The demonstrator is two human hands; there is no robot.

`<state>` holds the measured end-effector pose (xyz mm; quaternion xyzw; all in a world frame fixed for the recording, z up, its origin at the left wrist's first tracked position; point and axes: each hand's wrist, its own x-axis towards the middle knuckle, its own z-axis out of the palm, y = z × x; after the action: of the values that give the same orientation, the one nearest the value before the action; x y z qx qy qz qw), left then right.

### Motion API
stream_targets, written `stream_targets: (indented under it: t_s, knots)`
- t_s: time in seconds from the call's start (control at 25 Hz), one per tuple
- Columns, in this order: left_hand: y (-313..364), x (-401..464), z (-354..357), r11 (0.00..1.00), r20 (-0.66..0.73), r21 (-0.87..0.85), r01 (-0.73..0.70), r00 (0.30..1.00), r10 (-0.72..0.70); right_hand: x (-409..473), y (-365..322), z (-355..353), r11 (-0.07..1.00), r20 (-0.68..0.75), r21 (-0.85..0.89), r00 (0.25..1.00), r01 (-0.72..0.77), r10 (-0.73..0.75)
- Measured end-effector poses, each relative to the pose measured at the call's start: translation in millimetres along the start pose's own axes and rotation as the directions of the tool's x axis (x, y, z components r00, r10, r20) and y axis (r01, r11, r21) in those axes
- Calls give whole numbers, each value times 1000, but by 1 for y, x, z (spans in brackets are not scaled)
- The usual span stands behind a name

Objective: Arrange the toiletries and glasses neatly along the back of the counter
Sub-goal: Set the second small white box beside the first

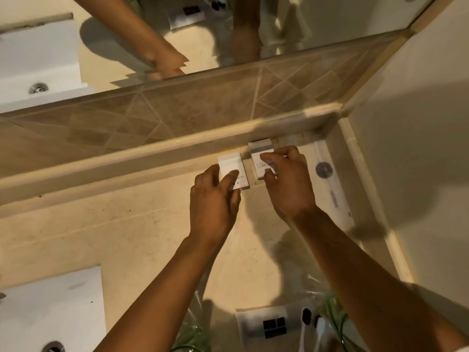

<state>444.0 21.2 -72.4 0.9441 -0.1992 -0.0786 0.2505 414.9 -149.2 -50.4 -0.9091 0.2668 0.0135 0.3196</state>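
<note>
2 small white toiletry boxes lie flat at the far edge of the counter (127, 224), just beside the raised back ledge (152, 148). Left box (234, 171): long axis runs near-to-far, far end close to the ledge. Right box (261, 154): same orientation, set slightly farther back, a narrow gap between the 2.

Left hand (215, 196) rests on the near end of the left box, index finger extended along its top, remaining fingers curled at its left side. Right hand (289, 179) pinches the right box, fingers curled over its top and right side, thumb at its near end. Each hand is nearer its own box; arms do not cross.

Judgement: next move is a short push away from the person to square both far ends against the ledge.

Right of the boxes, a long clear-wrapped packet (330, 179) lies along the side wall. Surface is pale polished stone. Mirror (304, 21) above tiled backsplash (177, 110). Sink basin (50, 313) near left. White card with black squares (266, 326) and plastic wrap at near edge.
</note>
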Motion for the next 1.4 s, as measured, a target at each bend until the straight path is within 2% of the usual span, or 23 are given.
stream_targets:
  t_s: [0.12,0.68,1.0,1.12,1.4]
  knots:
    - [5,12,3,999,-5,35,21,1000,-21,4,1,5,999,1,-45,1000,-7,7]
    - [8,19,19,999,-53,47,-12,998,14,7,7,17,1000,-32,-14,999,-15,15]
    - [12,26,12,999,-6,45,11,1000,-11,9,9,19,998,-62,64,998,-29,33]
    - [14,26,8,999,-7,-5,37,999,-37,7,9,20,992,-74,119,996,-48,57]
    - [20,-8,-18,999,63,-16,27,998,-26,-35,2,-1,987,-64,160,997,-22,33]
